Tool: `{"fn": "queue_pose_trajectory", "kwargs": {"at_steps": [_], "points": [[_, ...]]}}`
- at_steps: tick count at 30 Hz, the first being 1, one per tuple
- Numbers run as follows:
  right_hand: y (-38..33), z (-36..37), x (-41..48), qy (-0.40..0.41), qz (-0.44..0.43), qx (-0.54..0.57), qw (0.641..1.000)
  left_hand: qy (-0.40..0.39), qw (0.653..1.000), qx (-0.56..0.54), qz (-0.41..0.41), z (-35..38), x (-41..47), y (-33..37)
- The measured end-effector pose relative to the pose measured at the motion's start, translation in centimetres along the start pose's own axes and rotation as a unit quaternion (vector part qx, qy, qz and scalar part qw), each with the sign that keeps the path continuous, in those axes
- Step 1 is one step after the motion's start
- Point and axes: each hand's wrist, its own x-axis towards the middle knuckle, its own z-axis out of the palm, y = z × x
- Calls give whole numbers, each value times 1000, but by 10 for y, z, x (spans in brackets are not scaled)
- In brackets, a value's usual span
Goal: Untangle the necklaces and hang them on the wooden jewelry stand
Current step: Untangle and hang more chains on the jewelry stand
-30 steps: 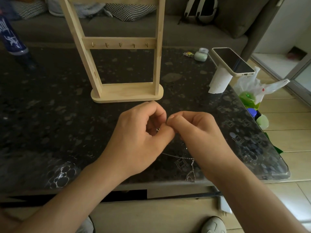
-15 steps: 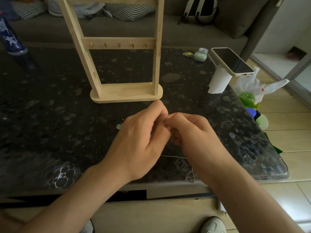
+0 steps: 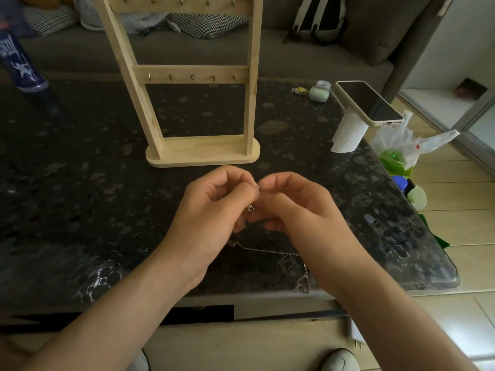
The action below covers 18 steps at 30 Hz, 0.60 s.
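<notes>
Plainly the untangling step is in hand, and nothing hangs on the hooks yet. Nearest the person, well short of the wooden jewelry stand, a thin silver chain lies on the dark counter, running between the two wrists, with a small bunch of links beside the right wrist. Closer to the stand, both hands are raised just above the counter and meet. The left hand has its fingers curled, thumb to forefinger, pinching a fine necklace, seen only as a small metal bit dangling just under the pinch. The right hand is curled likewise, its tips touching the left's at the same spot and seemingly nipping the same strand. Whether that strand joins the chain on the counter I cannot tell. Just beyond the hands sits the stand's base, and above it a bare row of hooks. Next, I judge, the fingers must tease the strands apart gently, then lift one freed necklace to a hook.
</notes>
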Motion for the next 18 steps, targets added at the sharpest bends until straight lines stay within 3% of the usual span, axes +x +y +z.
{"fn": "queue_pose_trajectory", "kwargs": {"at_steps": [8, 18], "points": [[1, 0, -3, 25, -81, -23, 996, 1, 999, -18, -51, -2, 2, 1], [4, -13, 4, 65, -67, -171, 981, 44, 990, 135, -25, -4, 8, 1]]}}
